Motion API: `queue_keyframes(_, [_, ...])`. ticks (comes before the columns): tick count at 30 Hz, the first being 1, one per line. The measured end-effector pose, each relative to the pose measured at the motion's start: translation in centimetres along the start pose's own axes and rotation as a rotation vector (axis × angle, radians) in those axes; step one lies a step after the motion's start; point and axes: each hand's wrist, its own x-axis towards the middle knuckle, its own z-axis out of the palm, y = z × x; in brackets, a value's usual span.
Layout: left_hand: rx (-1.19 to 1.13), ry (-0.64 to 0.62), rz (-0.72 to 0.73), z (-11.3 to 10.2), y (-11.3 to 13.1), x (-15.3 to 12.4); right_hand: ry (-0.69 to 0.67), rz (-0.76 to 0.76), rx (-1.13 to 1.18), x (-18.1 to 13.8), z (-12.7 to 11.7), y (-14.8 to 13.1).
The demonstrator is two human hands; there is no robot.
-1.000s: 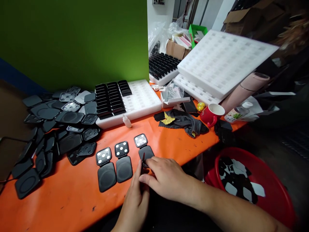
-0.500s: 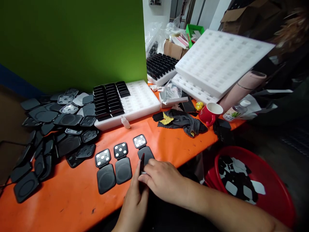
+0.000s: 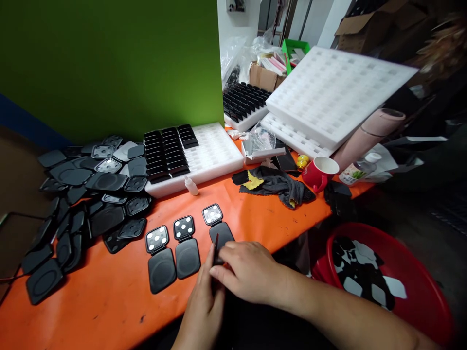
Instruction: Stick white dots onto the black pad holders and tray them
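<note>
At the table's front edge, my left hand is closed around a thin, flat black piece, seen nearly edge-on. My right hand comes in from the right, its curled fingers closed on the same piece. Most of that piece is hidden by the fingers. Just beyond lies a hinged black case, unfolded, partly covered by the right hand. Two more unfolded hinged cases lie to the left, one at the middle and one farther left. Their smaller halves carry white round dots.
A pile of black cases covers the left of the orange table. Behind stands a white foam tray partly filled with black pieces, a small dropper bottle before it. Rightward are a cloth, red mug and red tub.
The flat piece has turned slightly and shows a narrower edge. A ribbed, shiny bit by my right fingertips is now out of sight. The view has shifted a little.
</note>
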Motion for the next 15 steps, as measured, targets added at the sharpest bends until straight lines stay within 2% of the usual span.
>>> queue_keyframes(3, [-0.020,0.015,-0.013,-0.1,0.1,0.2,0.012,-0.036,-0.012,0.0,0.6,-0.1])
queue_keyframes(6, [-0.014,0.032,-0.022,-0.1,0.0,0.2,0.032,-0.010,-0.005,0.1,1.1,-0.2])
queue_keyframes(11, [0.111,0.002,0.061,-0.1,-0.3,0.2,0.006,-0.012,-0.048,-0.1,1.1,-0.3])
queue_keyframes(15, [0.101,0.020,0.066,0.1,-0.2,0.0,-0.010,-0.002,-0.012,-0.4,0.9,-0.4])
